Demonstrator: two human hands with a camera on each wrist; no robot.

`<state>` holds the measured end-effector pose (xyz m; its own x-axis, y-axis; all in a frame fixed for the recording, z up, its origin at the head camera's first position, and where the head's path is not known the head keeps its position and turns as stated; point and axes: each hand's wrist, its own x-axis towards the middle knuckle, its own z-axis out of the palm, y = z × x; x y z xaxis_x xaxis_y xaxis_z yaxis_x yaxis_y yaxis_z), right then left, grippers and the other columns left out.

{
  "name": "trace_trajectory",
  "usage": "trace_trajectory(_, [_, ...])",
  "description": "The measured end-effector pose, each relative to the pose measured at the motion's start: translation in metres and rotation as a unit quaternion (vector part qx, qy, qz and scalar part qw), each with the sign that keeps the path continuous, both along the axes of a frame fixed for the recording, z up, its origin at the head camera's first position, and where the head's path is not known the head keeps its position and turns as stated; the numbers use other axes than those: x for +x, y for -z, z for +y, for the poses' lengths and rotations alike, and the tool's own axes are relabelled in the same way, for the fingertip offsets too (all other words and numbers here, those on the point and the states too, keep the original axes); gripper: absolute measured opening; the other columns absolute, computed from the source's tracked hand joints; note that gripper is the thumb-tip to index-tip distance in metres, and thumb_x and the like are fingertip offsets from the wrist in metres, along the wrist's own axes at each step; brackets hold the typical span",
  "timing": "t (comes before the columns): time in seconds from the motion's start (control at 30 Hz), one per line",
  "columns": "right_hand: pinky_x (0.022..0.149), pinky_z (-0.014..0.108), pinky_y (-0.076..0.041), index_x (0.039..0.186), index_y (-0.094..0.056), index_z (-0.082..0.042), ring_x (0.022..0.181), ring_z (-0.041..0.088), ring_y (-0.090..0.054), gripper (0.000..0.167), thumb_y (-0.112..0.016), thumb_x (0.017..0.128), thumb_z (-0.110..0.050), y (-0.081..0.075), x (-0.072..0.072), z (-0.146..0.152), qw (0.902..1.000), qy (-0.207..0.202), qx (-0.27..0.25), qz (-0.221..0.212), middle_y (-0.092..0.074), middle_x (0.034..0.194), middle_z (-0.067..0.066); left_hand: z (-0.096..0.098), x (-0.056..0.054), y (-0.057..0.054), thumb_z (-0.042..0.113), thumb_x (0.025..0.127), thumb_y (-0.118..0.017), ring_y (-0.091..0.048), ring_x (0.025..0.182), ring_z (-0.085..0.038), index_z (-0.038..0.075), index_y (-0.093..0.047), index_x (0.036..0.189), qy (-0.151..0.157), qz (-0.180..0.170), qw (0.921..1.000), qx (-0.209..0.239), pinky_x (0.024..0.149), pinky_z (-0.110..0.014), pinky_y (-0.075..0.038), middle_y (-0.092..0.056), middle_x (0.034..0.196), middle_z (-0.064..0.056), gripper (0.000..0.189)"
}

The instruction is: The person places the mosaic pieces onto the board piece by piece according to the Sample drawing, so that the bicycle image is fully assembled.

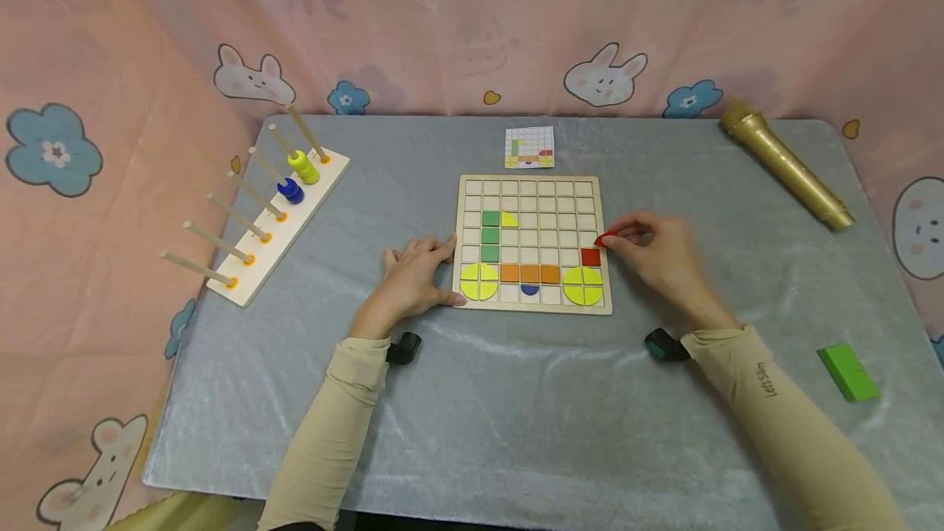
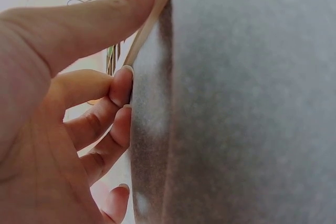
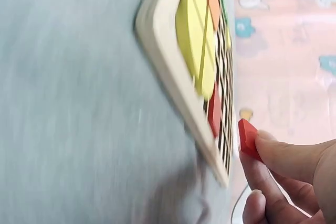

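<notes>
A square wooden grid board (image 1: 529, 307) lies on the table with colored pieces in its cells. My left hand (image 1: 415, 279) holds its left side, thumb on the near-left corner and bent fingertips against the edge. Beyond the board's right edge, my right hand (image 1: 660, 256) pinches a small red piece (image 3: 249, 139) between thumb and finger. Just below that piece, a red square (image 1: 591, 257) sits in the grid. Yellow quarter pieces form a circle (image 1: 479, 282) at each lower corner, with orange squares (image 1: 530, 273) between them. Green squares (image 1: 490, 236) stand in a column; a blue half-circle (image 1: 529, 290) lies low.
A pattern card (image 1: 528, 147) lies behind the board. To the left stands a pegged wooden base (image 1: 276, 248) with blue rings (image 1: 291, 191) and yellow-green rings (image 1: 304, 168). On the right are a gold microphone (image 1: 789, 164) and a green block (image 1: 849, 372).
</notes>
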<state>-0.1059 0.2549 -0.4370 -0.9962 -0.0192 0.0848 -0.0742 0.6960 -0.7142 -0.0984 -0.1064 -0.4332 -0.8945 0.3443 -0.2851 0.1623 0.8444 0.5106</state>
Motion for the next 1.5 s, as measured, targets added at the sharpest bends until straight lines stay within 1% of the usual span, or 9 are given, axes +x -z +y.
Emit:
trace_trajectory(0.17, [0.065,0.019,-0.041,0.105,-0.079,-0.004,0.080,0.021,-0.058,0.013,-0.081,0.095,-0.013,-0.001,0.003,-0.014,0.9992,-0.029,-0.003,-0.028,-0.077,0.094,0.015,0.000,0.000,0.001,0.039,0.082,-0.092,-0.048,0.128,-0.029,0.015,-0.037,0.166,0.001,0.001,1.0000,-0.001,0.095,-0.050,-0.020,-0.061,0.140,-0.005,0.104])
trace_trajectory(0.4, [0.064,0.019,-0.047,0.103,-0.080,-0.007,0.074,0.016,-0.064,0.013,-0.082,0.095,-0.017,0.001,0.004,-0.025,0.9949,-0.055,-0.032,-0.079,-0.080,0.096,0.012,0.000,0.000,0.000,0.038,0.082,-0.092,-0.047,0.130,-0.029,0.015,-0.036,0.167,0.001,0.002,1.0000,-0.002,0.095,-0.051,-0.020,-0.060,0.142,-0.006,0.104])
trace_trajectory(0.7, [0.065,0.021,-0.044,0.103,-0.081,-0.007,0.077,0.020,-0.058,0.011,-0.081,0.096,-0.015,0.007,0.000,-0.031,0.9941,-0.068,-0.024,-0.081,-0.077,0.095,0.011,0.000,0.000,0.000,0.038,0.082,-0.092,-0.047,0.131,-0.030,0.015,-0.036,0.166,-0.002,0.000,1.0000,0.001,0.097,-0.052,-0.020,-0.060,0.142,-0.006,0.104])
trace_trajectory(0.8, [0.068,0.025,-0.042,0.104,-0.082,-0.006,0.080,0.023,-0.054,0.012,-0.080,0.096,-0.014,0.007,-0.002,-0.032,0.9945,-0.067,-0.014,-0.080,-0.074,0.096,0.012,0.001,0.001,0.000,0.038,0.082,-0.092,-0.047,0.131,-0.030,0.016,-0.037,0.166,-0.003,-0.002,1.0000,0.003,0.097,-0.052,-0.020,-0.060,0.142,-0.006,0.104])
trace_trajectory(0.97, [0.073,0.033,-0.036,0.098,-0.083,-0.006,0.083,0.024,-0.047,0.007,-0.081,0.094,-0.012,0.009,-0.005,-0.033,0.9948,-0.082,0.012,-0.060,-0.070,0.097,0.011,0.001,0.001,0.000,0.038,0.082,-0.092,-0.047,0.132,-0.030,0.016,-0.036,0.166,-0.003,-0.001,1.0000,0.002,0.097,-0.052,-0.020,-0.060,0.143,-0.006,0.104])
trace_trajectory(1.1, [0.075,0.035,-0.036,0.094,-0.084,-0.007,0.084,0.025,-0.047,0.005,-0.082,0.093,-0.012,0.010,-0.006,-0.032,0.9942,-0.093,0.017,-0.051,-0.071,0.097,0.009,0.001,0.001,0.000,0.038,0.082,-0.092,-0.047,0.131,-0.029,0.016,-0.036,0.166,-0.002,-0.002,1.0000,0.003,0.097,-0.051,-0.020,-0.060,0.143,-0.005,0.103])
trace_trajectory(1.23, [0.077,0.037,-0.036,0.101,-0.085,-0.008,0.087,0.026,-0.048,0.010,-0.083,0.093,-0.011,0.010,-0.006,-0.031,0.9928,-0.105,0.026,-0.051,-0.071,0.101,0.011,0.002,0.000,0.000,0.038,0.082,-0.091,-0.046,0.130,-0.029,0.016,-0.036,0.167,-0.002,-0.004,1.0000,0.002,0.096,-0.051,-0.020,-0.060,0.141,-0.005,0.103])
trace_trajectory(1.33, [0.079,0.038,-0.037,0.104,-0.085,-0.008,0.091,0.027,-0.050,0.012,-0.083,0.093,-0.011,0.009,-0.005,-0.032,0.9915,-0.116,0.030,-0.051,-0.071,0.105,0.012,0.002,0.000,0.000,0.038,0.083,-0.091,-0.047,0.129,-0.028,0.016,-0.035,0.167,0.000,-0.004,1.0000,0.000,0.096,-0.050,-0.020,-0.060,0.139,-0.004,0.103])
trace_trajectory(1.5, [0.085,0.039,-0.037,0.101,-0.086,-0.007,0.102,0.029,-0.051,0.009,-0.081,0.094,-0.008,0.008,-0.003,-0.033,0.9898,-0.128,0.029,-0.056,-0.070,0.109,0.013,0.002,0.000,-0.001,0.038,0.082,-0.092,-0.047,0.131,-0.029,0.016,-0.035,0.167,0.001,-0.002,1.0000,0.000,0.095,-0.050,-0.020,-0.060,0.142,-0.005,0.104])
